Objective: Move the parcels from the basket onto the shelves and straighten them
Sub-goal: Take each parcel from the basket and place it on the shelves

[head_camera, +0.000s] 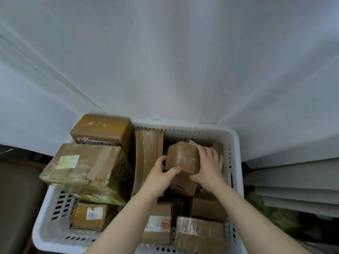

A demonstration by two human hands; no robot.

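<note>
White perforated plastic basket (236, 153), rigid walls with slotted vents, stands against a pale wall; it is still well filled with parcels.

At 9 o'clock, a large carton (86, 165) wrapped in glossy, yellowed film lies tilted across the basket's left rim, with a taped brown box (102, 130) behind it at 11 o'clock. The film looks slippery; a grip under its edges would be safer than on its faces. Below, at 7 o'clock, a small taped box (88, 216) bears a white label.

Centre: a tall flat carton (148, 154) stands on edge, its corrugated edge showing at the top.

Just right of it, the small cardboard parcel (183, 158) is the item in hand, raised above the other parcels at about 1 o'clock within the basket and tilted, one corner upward. Left hand (161, 173) has its fingers closed on the parcel's left lower edge, thumb across the front. Right hand (209, 164) lies with fingers spread over the right side, pressing inward. Both hands are clamped on this parcel.

Judgement: stiff board, taped seams, probably light given its size; opposing side faces offer sound purchase, though smooth tape may slide.

At 5 o'clock, further brown boxes (200, 233) rest low in the basket. At 3 o'clock, outside the basket, grey shelves (293, 178) show edge-on.
</note>
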